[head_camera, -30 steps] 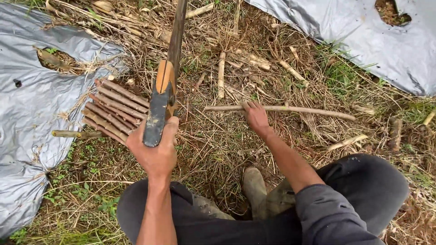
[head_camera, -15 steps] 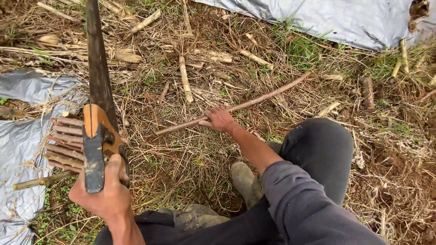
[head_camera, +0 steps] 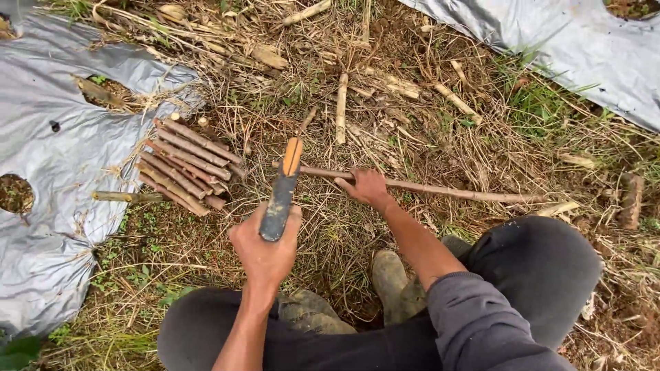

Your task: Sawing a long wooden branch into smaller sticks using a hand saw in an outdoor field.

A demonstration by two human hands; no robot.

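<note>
My left hand [head_camera: 265, 247] grips the black and orange handle of a long-bladed cutting tool [head_camera: 284, 189], which points away from me. Its blade crosses the left end of a long thin brown stick [head_camera: 454, 191] lying across the dry grass. My right hand [head_camera: 368, 187] is closed on that stick, just right of the blade. A neat pile of short cut stick pieces [head_camera: 185, 165] lies on the ground left of the tool, at the edge of a grey plastic sheet [head_camera: 55, 158].
A second grey sheet [head_camera: 564, 41] covers the ground at the top right. Loose stalk pieces [head_camera: 340, 106] and dry straw are scattered beyond my hands. My muddy boots [head_camera: 392, 282] stand below the stick, with my knees at either side.
The tool was raised high in my left hand and has come down onto the stick's left end. My right hand has kept hold of the stick, which now lies more level.
</note>
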